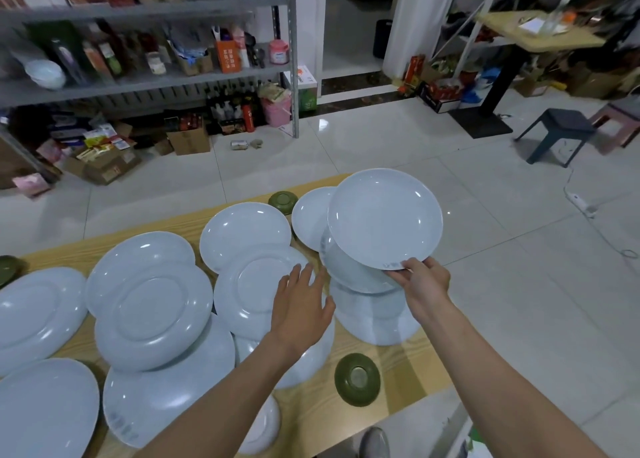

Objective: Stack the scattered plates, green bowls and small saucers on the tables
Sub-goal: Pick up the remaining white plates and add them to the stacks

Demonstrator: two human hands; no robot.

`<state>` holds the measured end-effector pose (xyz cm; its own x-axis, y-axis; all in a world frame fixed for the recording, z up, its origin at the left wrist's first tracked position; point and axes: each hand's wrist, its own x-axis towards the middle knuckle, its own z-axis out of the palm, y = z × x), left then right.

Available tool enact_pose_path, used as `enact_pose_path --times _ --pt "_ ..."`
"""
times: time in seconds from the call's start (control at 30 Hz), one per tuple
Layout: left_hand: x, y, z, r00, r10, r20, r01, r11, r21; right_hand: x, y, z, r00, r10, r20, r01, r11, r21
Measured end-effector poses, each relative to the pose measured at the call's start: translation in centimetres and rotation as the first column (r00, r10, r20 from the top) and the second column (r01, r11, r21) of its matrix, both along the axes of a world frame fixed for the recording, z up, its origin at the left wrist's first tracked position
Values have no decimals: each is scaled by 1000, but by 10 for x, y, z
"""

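Observation:
Several pale blue plates lie scattered and overlapping on the wooden table (408, 371). My right hand (420, 281) pinches the near rim of one pale blue plate (384, 218) and holds it tilted above the table's right end. My left hand (301, 305) hovers flat, fingers spread, over an upside-down plate (252, 291) in the middle. Under the lifted plate sits another upside-down plate (349, 270). A green bowl (356, 378) rests upside down near the front right edge. At the far edge stands a second green bowl (283, 201), and a third (8, 267) shows at the far left.
Grey metal shelves (156, 83) packed with bottles and boxes line the back wall, with cardboard boxes (188, 140) on the tiled floor below. A dark stool (554, 135) and a small raised table (540, 31) stand at the right. A power strip (581, 204) lies on the floor.

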<state>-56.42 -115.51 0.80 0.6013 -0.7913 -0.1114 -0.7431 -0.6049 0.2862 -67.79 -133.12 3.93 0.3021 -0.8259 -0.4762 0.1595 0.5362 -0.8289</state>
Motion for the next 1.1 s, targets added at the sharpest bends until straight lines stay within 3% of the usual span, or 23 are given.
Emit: enact_pose_path --times 0.2,0.37,0.53,0.73,0.87,1.1 --pt "-24 -41 -7 1000 13 7 -13 1000 -28 -35 -31 2 1000 -8 6 7 999 41" --pt "-36 -74 -30 950 213 -230 -228 973 -41 -61 -51 -2 1000 -8 23 6 997 75" --pt "-39 -100 -54 788 356 -503 -495 851 -174 -76 -67 -7 999 -21 32 18 997 78" --pt "-37 -119 -76 524 403 -750 -775 591 -224 -90 -82 -15 1000 14 24 -17 996 90" --pt "-35 -126 -78 261 241 -935 -921 354 -166 -93 -87 -16 999 36 6 -36 996 86" --pt "-43 -114 -63 72 23 -997 -974 219 -65 -94 -92 -18 998 56 1 -56 994 88"
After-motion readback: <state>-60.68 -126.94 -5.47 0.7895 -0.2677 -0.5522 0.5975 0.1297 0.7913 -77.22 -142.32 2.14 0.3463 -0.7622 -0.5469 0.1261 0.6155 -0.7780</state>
